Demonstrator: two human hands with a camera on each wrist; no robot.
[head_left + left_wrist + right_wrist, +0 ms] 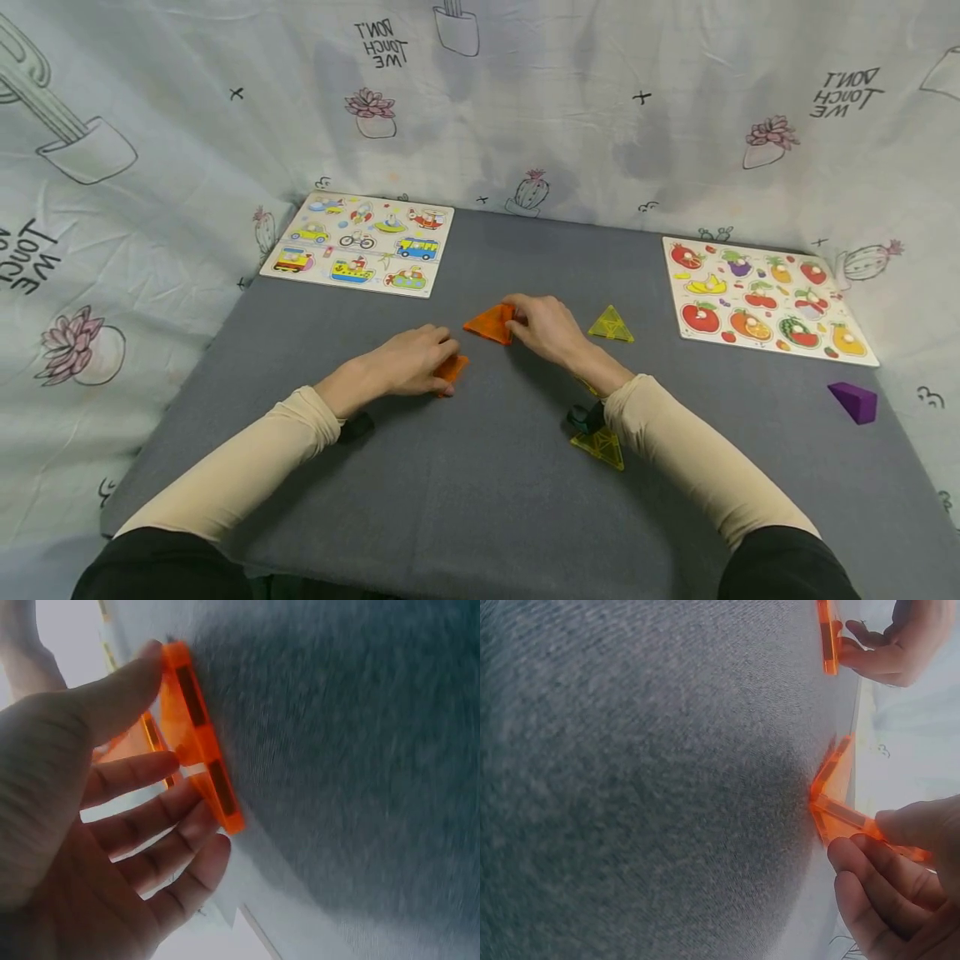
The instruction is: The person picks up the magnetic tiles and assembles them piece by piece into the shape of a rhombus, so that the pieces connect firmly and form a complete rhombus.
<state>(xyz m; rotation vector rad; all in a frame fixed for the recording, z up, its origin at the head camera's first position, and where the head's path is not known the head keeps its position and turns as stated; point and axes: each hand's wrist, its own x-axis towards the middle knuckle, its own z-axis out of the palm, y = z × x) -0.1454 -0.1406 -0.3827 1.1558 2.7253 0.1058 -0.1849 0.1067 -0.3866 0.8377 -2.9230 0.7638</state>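
Observation:
My left hand [416, 358] pinches a see-through orange magnetic tile [452, 368] between thumb and fingers; in the left wrist view, this tile's thick edge [202, 739] faces the grey cloth. Farther forward and to the right, my right hand [551, 329] pinches another orange magnetic tile [847, 815], tilted up from the cloth. That tile meets other orange tile faces [831, 769] at a corner near the cloth, as the right wrist view shows. From the head, these form an orange triangle shape [487, 323], partly hidden by my right fingers. The two hands are apart.
Beyond my right hand lies a yellow triangular tile [611, 325]; another yellow tile [600, 450] is partly under my right wrist. A vehicle puzzle board [318, 254] lies back left, a fruit puzzle board [772, 287] back right. A purple wedge block [855, 402] sits far right.

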